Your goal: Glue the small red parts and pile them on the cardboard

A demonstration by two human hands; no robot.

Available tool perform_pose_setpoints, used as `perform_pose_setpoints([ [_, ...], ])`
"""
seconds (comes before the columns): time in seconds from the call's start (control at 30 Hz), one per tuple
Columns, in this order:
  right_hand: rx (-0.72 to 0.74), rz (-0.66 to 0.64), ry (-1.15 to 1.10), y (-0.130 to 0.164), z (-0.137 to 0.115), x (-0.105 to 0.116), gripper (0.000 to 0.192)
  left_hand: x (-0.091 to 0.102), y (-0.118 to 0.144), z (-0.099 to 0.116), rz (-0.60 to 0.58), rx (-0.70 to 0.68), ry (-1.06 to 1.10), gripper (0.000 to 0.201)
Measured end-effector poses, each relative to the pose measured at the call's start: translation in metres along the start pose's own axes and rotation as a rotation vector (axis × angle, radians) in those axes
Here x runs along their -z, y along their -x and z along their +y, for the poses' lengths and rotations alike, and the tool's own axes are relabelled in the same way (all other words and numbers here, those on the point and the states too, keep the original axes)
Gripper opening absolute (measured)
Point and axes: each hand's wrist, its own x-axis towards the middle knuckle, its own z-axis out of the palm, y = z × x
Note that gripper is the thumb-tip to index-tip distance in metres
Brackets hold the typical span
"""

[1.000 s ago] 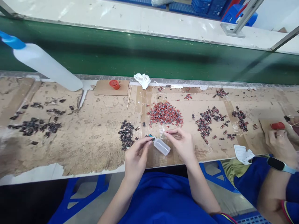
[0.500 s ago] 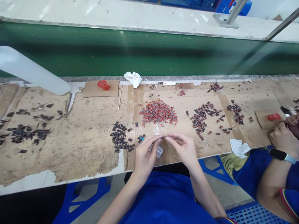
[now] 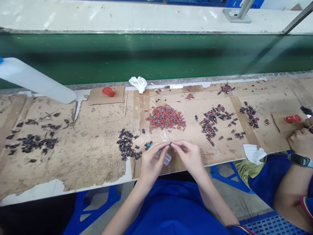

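My left hand (image 3: pixel 153 161) and my right hand (image 3: pixel 188 155) meet fingertip to fingertip near the front edge of the cardboard-covered bench (image 3: pixel 93 143). Between the fingertips sits something tiny, too small to name. A small clear squeeze bottle (image 3: pixel 167 158) with a blue tip lies under the hands, partly hidden by the left fingers. A pile of small black parts (image 3: pixel 126 145) lies just left of my left hand. A heap of red and grey parts (image 3: pixel 166 118) lies just beyond both hands.
Mixed dark and red parts (image 3: pixel 215 122) spread to the right. More black parts (image 3: pixel 34 142) lie far left. A large white bottle (image 3: pixel 36 81) lies at back left, beside a red cap (image 3: pixel 108 91) and white rag (image 3: pixel 139 83). Another person's hand (image 3: pixel 302 140) works at right.
My fingertips have closed together over the small bottle, which a second ago lay uncovered between my hands. The view has shifted slightly.
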Motion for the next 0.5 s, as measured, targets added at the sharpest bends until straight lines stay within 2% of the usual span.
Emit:
perform_pose_setpoints([
  [0.17, 0.05, 0.024, 0.016, 0.002, 0.003, -0.003, 0.013, -0.001, 0.002, -0.004, 0.002, 0.144, 0.107, 0.013],
  [0.33, 0.036, -0.004, -0.1, 0.0, 0.001, -0.004, 0.014, -0.007, 0.002, -0.002, 0.061, 0.26, 0.218, 0.015],
  [0.4, 0.044, -0.014, -0.126, -0.001, 0.001, -0.005, 0.016, -0.009, 0.002, -0.002, 0.077, 0.243, 0.219, 0.016],
  [0.5, 0.06, -0.006, -0.092, 0.0, 0.003, -0.004, 0.017, -0.013, 0.003, -0.006, 0.078, 0.099, 0.155, 0.015],
])
